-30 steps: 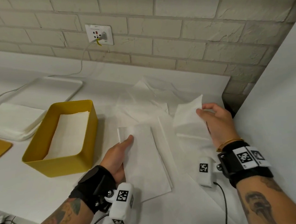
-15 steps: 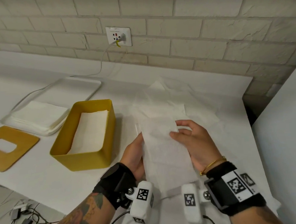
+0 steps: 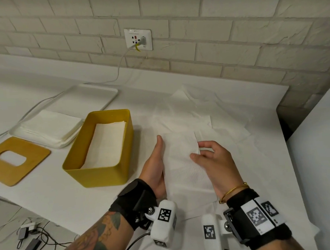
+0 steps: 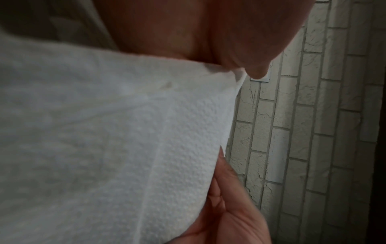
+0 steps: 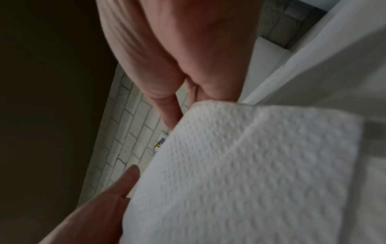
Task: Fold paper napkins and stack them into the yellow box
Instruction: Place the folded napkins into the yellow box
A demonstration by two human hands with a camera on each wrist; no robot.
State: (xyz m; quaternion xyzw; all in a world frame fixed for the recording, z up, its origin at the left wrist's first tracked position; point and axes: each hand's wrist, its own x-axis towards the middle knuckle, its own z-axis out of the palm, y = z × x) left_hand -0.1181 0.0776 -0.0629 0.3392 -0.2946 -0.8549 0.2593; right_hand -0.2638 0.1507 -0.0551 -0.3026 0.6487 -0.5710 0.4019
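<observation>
Brick wall (image 3: 191, 9); wrist views reveal napkin (image 5: 240, 173) embossing.

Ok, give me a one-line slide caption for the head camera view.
Both hands, left hand and right hand, hold a folded napkin beside the yellow box.
</observation>
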